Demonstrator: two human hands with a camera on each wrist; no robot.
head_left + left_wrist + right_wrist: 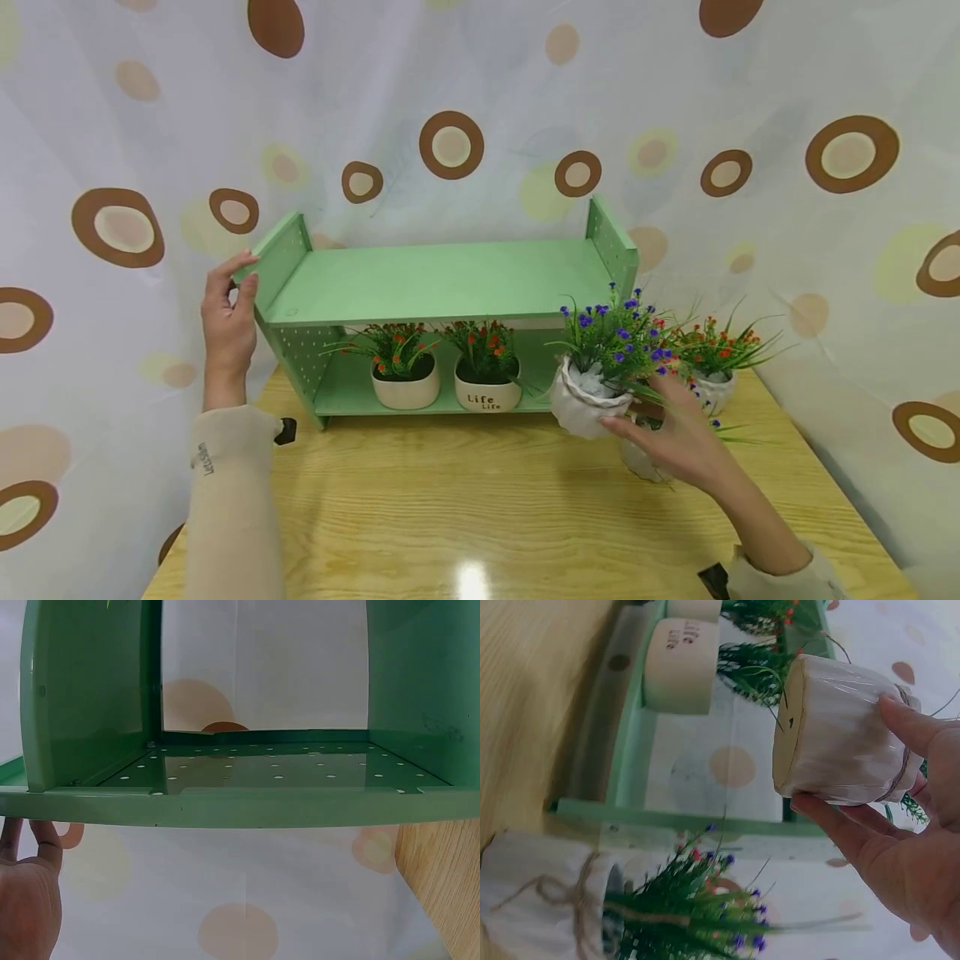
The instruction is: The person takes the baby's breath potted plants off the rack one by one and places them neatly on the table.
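Observation:
My left hand (231, 321) holds the upper left side panel of a green two-tier shelf (442, 279), fingers and thumb at its front edge. The left wrist view has the fingertips of that hand (30, 900) against the panel's edge (247, 808). A white flowerpot (585, 404) with blue-purple flowers is in my right hand (686, 437), off the table in front of the shelf's right end. From the right wrist, thumb and fingers grip the pot (847, 727) by its sides, with its flat base showing. The flowers are mostly hidden there.
On the lower tier stand two cream pots of red flowers, one plain (405, 390) and one lettered "Life" (487, 396). Right of the shelf are a white pot with orange-red flowers (716, 392) and another, twine-tied pot (544, 892), partly behind my right hand. A patterned curtain (480, 75) hangs behind.

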